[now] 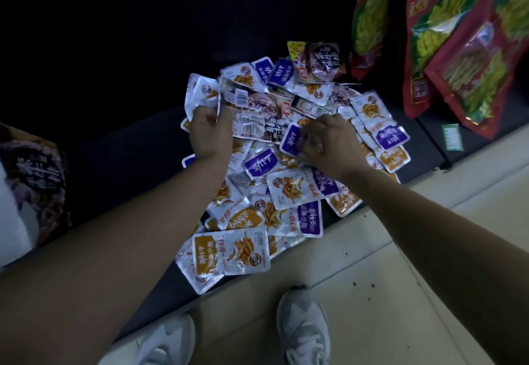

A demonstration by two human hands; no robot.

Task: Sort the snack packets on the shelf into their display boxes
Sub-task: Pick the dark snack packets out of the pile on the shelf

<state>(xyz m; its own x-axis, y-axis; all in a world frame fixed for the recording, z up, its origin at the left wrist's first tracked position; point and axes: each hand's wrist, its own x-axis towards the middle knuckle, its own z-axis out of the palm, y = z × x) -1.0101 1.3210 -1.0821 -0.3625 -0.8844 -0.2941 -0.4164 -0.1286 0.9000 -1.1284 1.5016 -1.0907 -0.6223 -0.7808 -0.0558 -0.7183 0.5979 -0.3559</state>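
On my feed a dark shelf (pixel 120 167) runs above a pale floor (pixel 400 293). The heap of snack packets (pixel 257 210) covers its middle, and big red bags (pixel 463 78) lean at 1 o'clock. At the heap's 10 o'clock the left hand (pixel 211 133) has its grip curled round silver packets (pixel 200 93). The right hand (pixel 326 141), near centre, pinches a purple packet (pixel 290 140).

A single wide-angle view from the person's head looks steeply down and forward, close over a low dark shelf (pixel 120 170) heaped with snack packets (pixel 286 193). The shoes (pixel 303 327) and the pale floor (pixel 400 279) fill the bottom edge. The whole scene sits tilted.
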